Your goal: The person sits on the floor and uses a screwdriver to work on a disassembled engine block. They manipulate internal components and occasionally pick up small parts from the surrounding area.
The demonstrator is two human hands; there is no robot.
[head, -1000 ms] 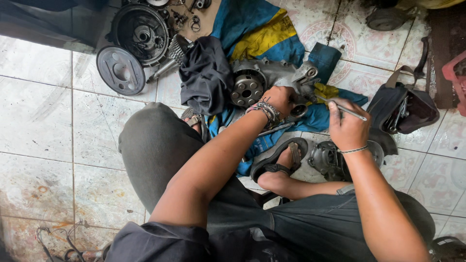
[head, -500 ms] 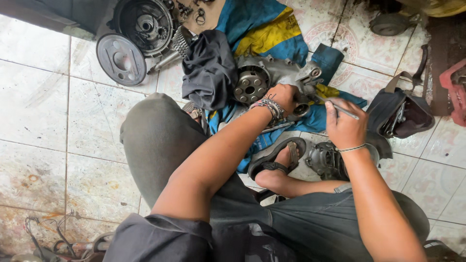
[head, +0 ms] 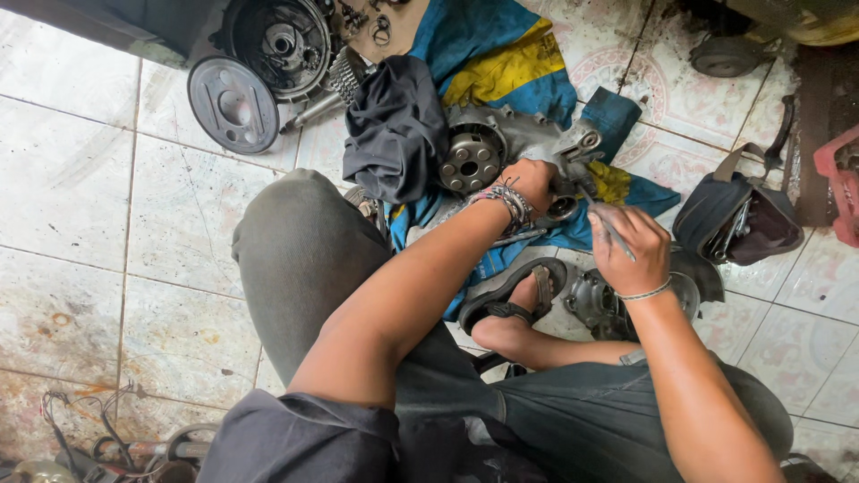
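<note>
A grey engine casing (head: 510, 143) was seen lying on a blue and yellow cloth (head: 501, 54) spread over the tiled floor (head: 72, 206), just beyond a sandalled foot (head: 510, 300). The left hand (head: 528, 183) was pressed onto the casing's near edge, its grip curled loosely against the metal. The right hand (head: 626, 250) was closed around a thin metal tool (head: 604, 224), whose tip was aimed at the casing beside the left hand. Compared with a second before, little had changed: both hands were kept at the same spot, so work there was judged unfinished. A dark rag (head: 394, 125) was draped over the casing's left side. An open dark bag (head: 743, 219) was noted to the right; its contents could not be made out.
</note>
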